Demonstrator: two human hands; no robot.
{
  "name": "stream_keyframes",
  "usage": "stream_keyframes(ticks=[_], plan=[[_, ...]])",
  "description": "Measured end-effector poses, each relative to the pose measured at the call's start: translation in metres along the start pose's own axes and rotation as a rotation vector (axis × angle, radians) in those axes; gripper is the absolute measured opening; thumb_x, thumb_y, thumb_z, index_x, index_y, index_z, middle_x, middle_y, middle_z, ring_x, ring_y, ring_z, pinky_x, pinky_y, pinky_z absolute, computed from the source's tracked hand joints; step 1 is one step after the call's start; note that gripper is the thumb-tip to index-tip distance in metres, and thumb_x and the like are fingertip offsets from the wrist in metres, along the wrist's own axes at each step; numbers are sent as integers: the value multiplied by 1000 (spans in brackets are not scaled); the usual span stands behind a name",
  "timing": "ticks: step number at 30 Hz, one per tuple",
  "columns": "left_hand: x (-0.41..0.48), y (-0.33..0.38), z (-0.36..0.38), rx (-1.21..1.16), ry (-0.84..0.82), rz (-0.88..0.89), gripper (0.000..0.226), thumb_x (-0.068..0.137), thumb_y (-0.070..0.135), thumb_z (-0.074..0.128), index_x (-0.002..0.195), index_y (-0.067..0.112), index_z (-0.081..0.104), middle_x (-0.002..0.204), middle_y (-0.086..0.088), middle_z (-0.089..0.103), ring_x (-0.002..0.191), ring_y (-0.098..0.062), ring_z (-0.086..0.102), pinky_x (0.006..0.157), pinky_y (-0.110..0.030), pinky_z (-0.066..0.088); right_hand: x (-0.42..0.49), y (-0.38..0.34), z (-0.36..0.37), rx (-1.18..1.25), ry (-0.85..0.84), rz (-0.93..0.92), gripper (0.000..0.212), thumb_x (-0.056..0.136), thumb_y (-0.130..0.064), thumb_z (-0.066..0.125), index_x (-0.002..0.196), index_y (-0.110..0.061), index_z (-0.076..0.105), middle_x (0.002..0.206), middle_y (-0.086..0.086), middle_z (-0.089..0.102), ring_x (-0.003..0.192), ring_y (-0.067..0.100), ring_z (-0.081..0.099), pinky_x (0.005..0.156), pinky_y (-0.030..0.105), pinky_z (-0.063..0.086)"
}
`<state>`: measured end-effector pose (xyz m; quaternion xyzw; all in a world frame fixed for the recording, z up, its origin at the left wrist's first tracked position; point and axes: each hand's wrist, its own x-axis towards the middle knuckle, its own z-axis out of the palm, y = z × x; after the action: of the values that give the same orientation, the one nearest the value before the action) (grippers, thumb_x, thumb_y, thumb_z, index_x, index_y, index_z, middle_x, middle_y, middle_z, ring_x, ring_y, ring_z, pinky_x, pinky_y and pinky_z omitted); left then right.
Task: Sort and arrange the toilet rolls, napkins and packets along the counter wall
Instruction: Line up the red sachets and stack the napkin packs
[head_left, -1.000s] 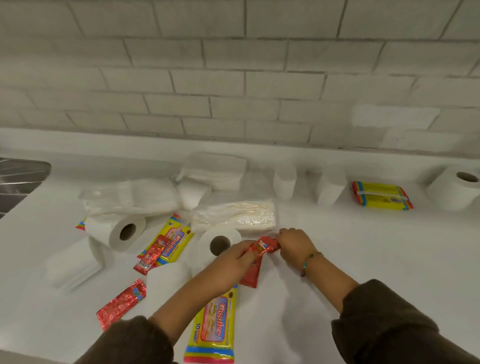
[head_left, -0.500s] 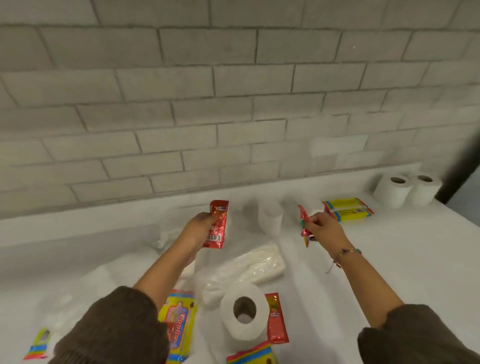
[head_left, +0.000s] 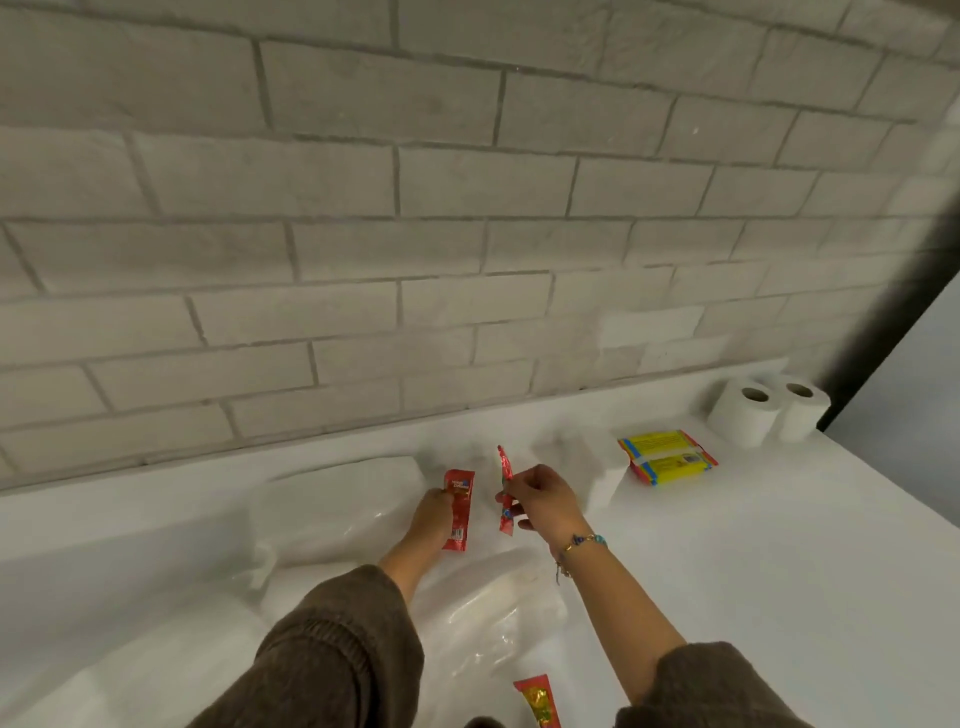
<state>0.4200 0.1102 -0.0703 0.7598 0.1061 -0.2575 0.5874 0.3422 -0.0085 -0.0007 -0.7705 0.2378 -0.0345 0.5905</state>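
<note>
My left hand (head_left: 432, 519) holds a red sachet (head_left: 458, 506) upright near the counter's back ledge. Just to its right, my right hand (head_left: 540, 496) pinches a second red sachet (head_left: 505, 480), seen edge-on. A third red sachet (head_left: 537, 701) lies near the bottom edge. Two yellow packets (head_left: 667, 457) are stacked by the wall at the right. Two toilet rolls (head_left: 763, 410) stand in the far right corner. Another white roll (head_left: 605, 480) stands right of my right hand. Wrapped white napkin packs (head_left: 332, 506) lie left of my left hand, with another (head_left: 498, 608) between my forearms.
The white counter (head_left: 779, 571) meets a pale brick wall (head_left: 467, 234) along a low ledge. A dark vertical edge (head_left: 893, 296) ends the wall at the right, where the counter also stops.
Both hands lifted a red sachet each from the front of the counter and carried them toward the back ledge, lowering them now. The view swung up and right.
</note>
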Motion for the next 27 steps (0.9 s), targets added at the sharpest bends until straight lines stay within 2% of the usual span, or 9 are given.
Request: stream_keyframes(ticks=[1, 3, 7, 9, 12, 16, 19, 23, 27], plan=[[6, -4, -2, 5, 8, 11, 33, 101, 24, 27, 117, 6, 50, 105, -19, 64, 85, -29, 63, 85, -42, 54, 3, 3, 2, -34, -14, -1, 11, 88, -13, 52, 77, -14, 49, 87, 9, 71, 68, 15, 63, 60, 25, 48], [10, -7, -10, -14, 43, 26, 32, 101, 22, 27, 118, 7, 48, 101, -19, 63, 81, -28, 62, 76, -39, 55, 10, 6, 6, -100, -31, -3, 12, 87, -13, 53, 76, -14, 49, 88, 11, 71, 70, 16, 64, 60, 24, 48], [7, -17, -37, -6, 157, 20, 34, 101, 26, 26, 125, 8, 44, 95, -13, 60, 72, -21, 59, 61, -29, 48, 23, 6, 20, -271, -74, 3, 10, 84, -18, 56, 77, -12, 53, 90, 14, 72, 83, 27, 68, 74, 36, 53], [5, -22, -52, -1, 208, 17, 36, 101, 28, 25, 126, 9, 44, 94, -12, 59, 69, -20, 58, 56, -27, 46, 27, 3, 32, -371, -117, -15, 12, 84, -21, 56, 82, -9, 55, 84, 10, 70, 75, 22, 66, 71, 35, 52], [-1, -32, -85, -46, 314, 9, 35, 101, 25, 26, 121, 6, 47, 96, -14, 59, 74, -25, 59, 61, -30, 47, 28, -8, 58, -471, -202, -53, 17, 85, -21, 56, 72, -17, 47, 67, -3, 56, 59, 8, 52, 55, 20, 41], [-3, -47, -124, -27, 442, -4, 33, 99, 23, 31, 115, 2, 51, 110, -21, 63, 95, -35, 63, 81, -39, 52, 30, -15, 91, -563, -287, -90, 25, 86, -20, 55, 65, -19, 41, 65, -4, 50, 58, 9, 49, 51, 19, 34], [-8, -57, -146, 18, 499, 4, 28, 98, 19, 36, 107, 1, 55, 104, -19, 64, 90, -34, 64, 76, -35, 51, 33, -17, 115, -635, -333, -117, 25, 85, -21, 55, 65, -17, 40, 65, -2, 48, 69, 19, 51, 52, 21, 34], [-10, -66, -155, 260, 526, -18, 34, 94, 31, 42, 84, 8, 66, 87, -10, 67, 77, -24, 62, 73, -28, 48, 31, -14, 141, -754, -368, -141, 22, 86, -23, 54, 68, -15, 44, 67, -2, 46, 77, 20, 50, 52, 22, 33], [3, -77, -147, 371, 515, -124, 42, 88, 45, 42, 106, 16, 67, 107, -9, 65, 96, -27, 62, 92, -40, 49, 31, 3, 160, -833, -361, -95, 31, 83, -23, 55, 58, -20, 36, 68, 1, 49, 79, 23, 55, 64, 26, 41]])
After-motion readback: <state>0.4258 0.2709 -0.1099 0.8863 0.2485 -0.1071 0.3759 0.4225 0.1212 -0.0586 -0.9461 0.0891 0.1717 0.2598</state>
